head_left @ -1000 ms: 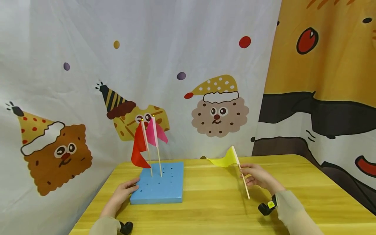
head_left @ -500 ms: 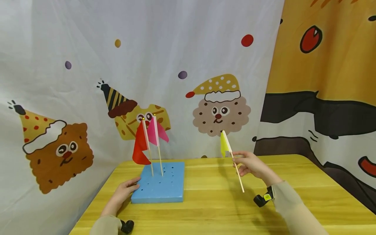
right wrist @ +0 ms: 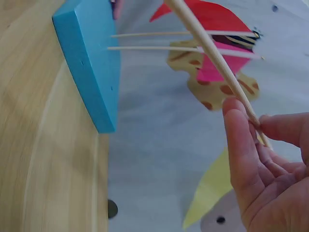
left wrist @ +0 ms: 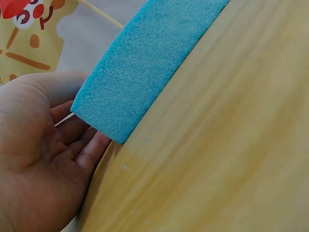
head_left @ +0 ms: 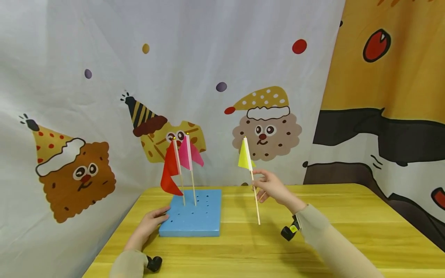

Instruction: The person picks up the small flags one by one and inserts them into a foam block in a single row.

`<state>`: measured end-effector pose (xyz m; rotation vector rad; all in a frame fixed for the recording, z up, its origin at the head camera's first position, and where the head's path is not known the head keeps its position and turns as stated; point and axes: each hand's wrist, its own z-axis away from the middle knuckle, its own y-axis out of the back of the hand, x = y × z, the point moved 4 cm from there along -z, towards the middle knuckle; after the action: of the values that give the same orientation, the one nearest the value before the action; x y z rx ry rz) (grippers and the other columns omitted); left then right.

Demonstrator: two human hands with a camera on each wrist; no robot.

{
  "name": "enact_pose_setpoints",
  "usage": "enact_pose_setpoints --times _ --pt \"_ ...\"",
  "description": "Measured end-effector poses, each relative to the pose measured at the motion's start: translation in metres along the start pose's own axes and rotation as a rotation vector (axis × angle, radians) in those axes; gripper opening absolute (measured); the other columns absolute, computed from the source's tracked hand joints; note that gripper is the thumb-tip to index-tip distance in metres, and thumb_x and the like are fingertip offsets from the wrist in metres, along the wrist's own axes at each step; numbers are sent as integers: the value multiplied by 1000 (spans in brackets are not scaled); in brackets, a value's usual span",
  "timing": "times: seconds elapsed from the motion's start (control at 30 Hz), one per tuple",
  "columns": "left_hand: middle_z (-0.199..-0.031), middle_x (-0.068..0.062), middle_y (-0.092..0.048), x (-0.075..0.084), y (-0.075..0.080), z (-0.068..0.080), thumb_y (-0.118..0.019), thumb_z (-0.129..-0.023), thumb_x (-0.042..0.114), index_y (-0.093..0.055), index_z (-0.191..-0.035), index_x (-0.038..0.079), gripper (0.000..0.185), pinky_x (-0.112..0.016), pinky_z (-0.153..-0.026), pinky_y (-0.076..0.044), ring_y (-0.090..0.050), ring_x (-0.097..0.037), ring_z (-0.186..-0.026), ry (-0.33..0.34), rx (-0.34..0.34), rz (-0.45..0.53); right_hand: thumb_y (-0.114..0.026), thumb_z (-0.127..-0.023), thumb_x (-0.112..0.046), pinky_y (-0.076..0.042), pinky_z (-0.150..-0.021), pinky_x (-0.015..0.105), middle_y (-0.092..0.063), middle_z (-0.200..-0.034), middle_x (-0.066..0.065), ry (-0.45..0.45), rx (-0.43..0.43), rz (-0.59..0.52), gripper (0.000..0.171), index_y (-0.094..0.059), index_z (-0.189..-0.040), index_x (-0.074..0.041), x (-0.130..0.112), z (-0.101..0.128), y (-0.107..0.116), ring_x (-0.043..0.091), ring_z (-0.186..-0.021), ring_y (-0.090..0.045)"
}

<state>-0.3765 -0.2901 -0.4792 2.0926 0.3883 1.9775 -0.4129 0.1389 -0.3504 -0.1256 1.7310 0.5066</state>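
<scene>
My right hand (head_left: pixel 272 188) pinches the wooden stick of a yellow flag (head_left: pixel 245 156), which is near upright above the table, to the right of a blue foam block (head_left: pixel 205 224). In the right wrist view the thumb and fingertips meet on the stick (right wrist: pixel 217 60). Small holes dot the block's top. A red flag (head_left: pixel 170 173) and a pink flag (head_left: pixel 194 155) stand in it on thin sticks. My left hand (head_left: pixel 150 224) rests against the block's left side, and the left wrist view has its fingers (left wrist: pixel 94 150) touching the block's edge.
The block lies on a yellow wood-grain table (head_left: pixel 313 216). Behind the table hangs a white curtain (head_left: pixel 222 46) printed with cartoon biscuits and cheese. Its orange and black part (head_left: pixel 382 88) is at the right.
My right hand has carried the yellow flag left toward the block and raised it, turning the stick more upright. The left hand keeps its place at the block.
</scene>
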Motion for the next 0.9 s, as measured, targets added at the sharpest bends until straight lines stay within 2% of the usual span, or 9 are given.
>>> enact_pose_setpoints --times 0.3,0.6,0.7,0.9 --pt "-145 -26 -42 5 -2 -1 -60 -97 15 -51 -139 -3 46 -54 -106 -35 -39 -42 -131 -15 -2 -18 -57 -98 -11 -56 -48 44 -64 -89 15 95 -10 58 47 -38 -141 -3 -4 -29 -30 47 -64 -63" --pt "-147 -27 -39 1 -1 0 -60 -97 13 -49 -140 -4 48 -55 -108 -32 -33 -43 -136 -1 -30 17 -57 -99 -13 -53 -43 44 -60 -100 28 165 39 117 41 -43 -138 -12 -8 -51 -60 42 -62 -64" --pt "-146 -27 -40 0 0 -1 -61 -96 14 -50 -139 -4 48 -55 -108 -32 -33 -43 -136 -7 -20 17 -57 -99 -12 -54 -44 44 -61 -98 26 191 50 121 41 -43 -137 -13 -11 -60 -72 37 -60 -65" --pt "-146 -26 -40 0 0 1 -62 -96 13 -50 -139 -3 48 -54 -108 -32 -32 -43 -136 -16 -16 17 -57 -99 -13 -54 -44 40 -63 -92 13 238 73 121 40 -44 -136 -14 -13 -77 -95 27 -56 -65"
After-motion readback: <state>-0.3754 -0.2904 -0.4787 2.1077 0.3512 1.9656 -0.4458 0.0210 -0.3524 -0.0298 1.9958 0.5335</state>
